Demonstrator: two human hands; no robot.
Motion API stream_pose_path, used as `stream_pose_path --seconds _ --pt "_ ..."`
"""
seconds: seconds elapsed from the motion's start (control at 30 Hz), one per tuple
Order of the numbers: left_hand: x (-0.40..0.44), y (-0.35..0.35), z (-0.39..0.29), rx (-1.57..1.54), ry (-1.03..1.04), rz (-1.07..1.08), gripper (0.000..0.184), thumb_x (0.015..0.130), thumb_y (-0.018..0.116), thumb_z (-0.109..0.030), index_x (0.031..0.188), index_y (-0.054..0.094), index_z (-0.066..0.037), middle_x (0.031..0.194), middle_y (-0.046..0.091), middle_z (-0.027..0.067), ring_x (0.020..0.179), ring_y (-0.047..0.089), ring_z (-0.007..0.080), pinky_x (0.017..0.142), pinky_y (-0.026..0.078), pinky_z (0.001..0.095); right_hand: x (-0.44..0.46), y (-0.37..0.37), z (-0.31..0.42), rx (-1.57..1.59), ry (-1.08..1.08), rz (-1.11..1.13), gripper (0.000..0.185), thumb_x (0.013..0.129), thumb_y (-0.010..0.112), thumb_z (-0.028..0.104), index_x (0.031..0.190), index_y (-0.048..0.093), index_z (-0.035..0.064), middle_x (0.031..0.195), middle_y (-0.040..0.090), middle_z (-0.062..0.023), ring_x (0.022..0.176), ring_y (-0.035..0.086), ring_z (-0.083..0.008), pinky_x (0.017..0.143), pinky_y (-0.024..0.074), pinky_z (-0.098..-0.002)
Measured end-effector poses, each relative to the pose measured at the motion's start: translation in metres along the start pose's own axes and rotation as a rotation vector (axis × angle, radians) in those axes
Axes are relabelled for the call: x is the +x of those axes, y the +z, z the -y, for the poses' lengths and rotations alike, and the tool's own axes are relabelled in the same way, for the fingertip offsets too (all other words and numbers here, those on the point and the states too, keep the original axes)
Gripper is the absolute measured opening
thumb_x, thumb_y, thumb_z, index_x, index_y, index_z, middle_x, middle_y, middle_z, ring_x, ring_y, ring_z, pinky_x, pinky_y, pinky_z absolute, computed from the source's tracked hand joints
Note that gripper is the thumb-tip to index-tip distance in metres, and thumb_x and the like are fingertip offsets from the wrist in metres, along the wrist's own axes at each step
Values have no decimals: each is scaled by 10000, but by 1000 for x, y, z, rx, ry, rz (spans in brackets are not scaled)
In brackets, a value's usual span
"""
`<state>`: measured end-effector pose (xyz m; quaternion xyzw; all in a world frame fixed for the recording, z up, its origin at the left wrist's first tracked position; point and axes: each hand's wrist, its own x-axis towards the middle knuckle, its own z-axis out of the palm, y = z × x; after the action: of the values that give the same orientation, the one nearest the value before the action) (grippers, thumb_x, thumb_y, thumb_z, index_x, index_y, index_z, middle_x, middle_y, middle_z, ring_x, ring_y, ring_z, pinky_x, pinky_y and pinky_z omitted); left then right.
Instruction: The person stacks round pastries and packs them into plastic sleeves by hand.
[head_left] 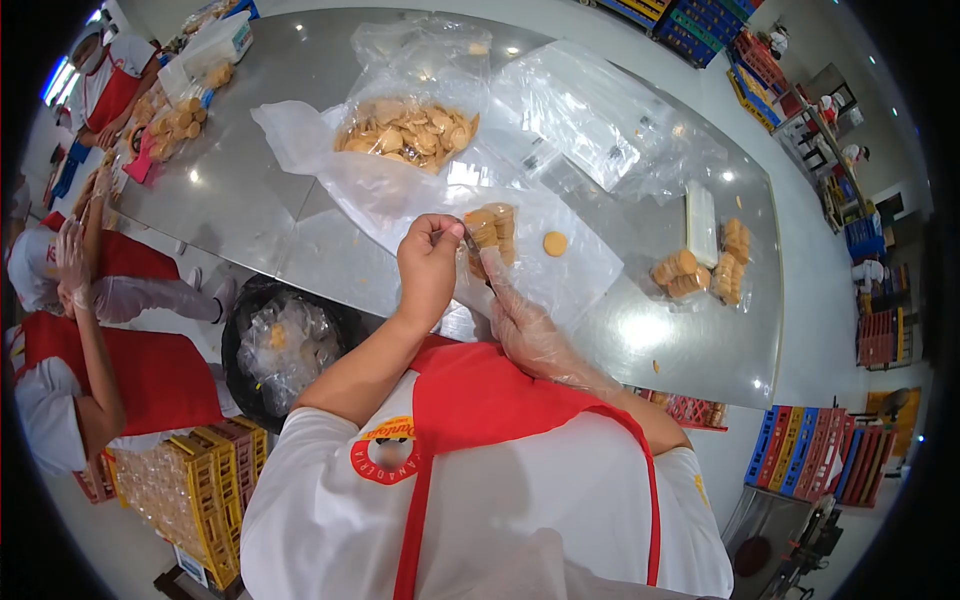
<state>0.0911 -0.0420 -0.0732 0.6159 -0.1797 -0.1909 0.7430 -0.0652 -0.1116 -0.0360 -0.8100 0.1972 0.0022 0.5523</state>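
Between my hands is a clear plastic bag of round cookies [492, 228], stacked in rows, held over a sheet of white plastic [575, 285] on the steel table. My bare left hand [428, 265] pinches the bag's left edge, thumb against fingers. My right hand [525, 320], in a clear plastic glove, grips the bag's lower end; some of its fingers are hidden. One loose cookie [555, 243] lies on the sheet to the right of the bag. Beyond my hands, a large open bag [420, 85] holds a heap of loose cookies [408, 132].
Flat clear bags [580, 110] cover the table's far right. Filled cookie packs [733, 260] lie beside a white box [701, 222]. A black-lined bin [245, 350] with crumpled plastic stands below left. Co-workers in red aprons [150, 375] are at left, near yellow crates [205, 490].
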Motion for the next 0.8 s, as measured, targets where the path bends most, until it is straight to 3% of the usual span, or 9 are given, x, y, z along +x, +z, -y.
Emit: stream_pose_path --seconds 0.2,0.27,0.37,0.43,0.5,0.63,0.73,0.8 --pt "-7 1 7 76 76 32 54 914 606 -39 929 609 13 821 633 44 753 551 104 705 470 259 15 4 1 77 -68 -91 618 992 421 87 1557 190 182 999 612 -243 797 632 -303 764 495 -368" --pt "-2 0 13 50 36 9 61 925 599 -52 933 603 9 852 632 42 793 555 96 746 470 253 12 3 7 64 -47 -83 660 974 414 47 1566 182 222 800 519 -82 674 515 -166 639 448 -299" --pt "5 -3 25 81 145 -60 61 917 607 -57 920 608 4 856 639 44 805 570 95 754 478 254 13 8 -1 86 -26 -54 661 973 411 52 1569 176 219 750 504 -29 638 484 -123 598 436 -278" --pt "-4 1 10 109 130 -69 61 909 609 -52 910 616 8 830 641 43 775 578 105 727 486 263 17 7 5 97 65 -40 630 990 416 76 1565 179 178 869 578 -104 723 556 -175 678 473 -307" --pt "-8 2 11 77 -15 -24 65 906 602 -47 913 623 14 820 648 50 754 585 118 712 491 269 22 9 10 166 16 -38 647 983 419 55 1568 180 192 808 525 -53 680 499 -140 642 454 -286" --pt "0 -4 14 101 52 -65 94 902 618 -66 930 617 23 839 658 64 778 591 121 718 485 271 20 10 -2 126 -70 -43 661 969 413 9 1565 214 215 760 470 2 650 451 -101 603 433 -264" --pt "3 -6 7 41 51 -86 105 900 625 -74 936 617 24 836 657 66 793 592 122 729 486 277 20 15 0 128 30 -46 680 978 397 12 1564 203 296 708 444 26 611 436 -75 573 411 -221" --pt "-2 -3 8 92 17 -62 105 900 620 -74 934 617 25 834 656 67 798 591 123 735 486 278 21 14 16 185 58 -60 678 973 396 -1 1564 213 275 718 450 25 612 437 -74 578 411 -216"
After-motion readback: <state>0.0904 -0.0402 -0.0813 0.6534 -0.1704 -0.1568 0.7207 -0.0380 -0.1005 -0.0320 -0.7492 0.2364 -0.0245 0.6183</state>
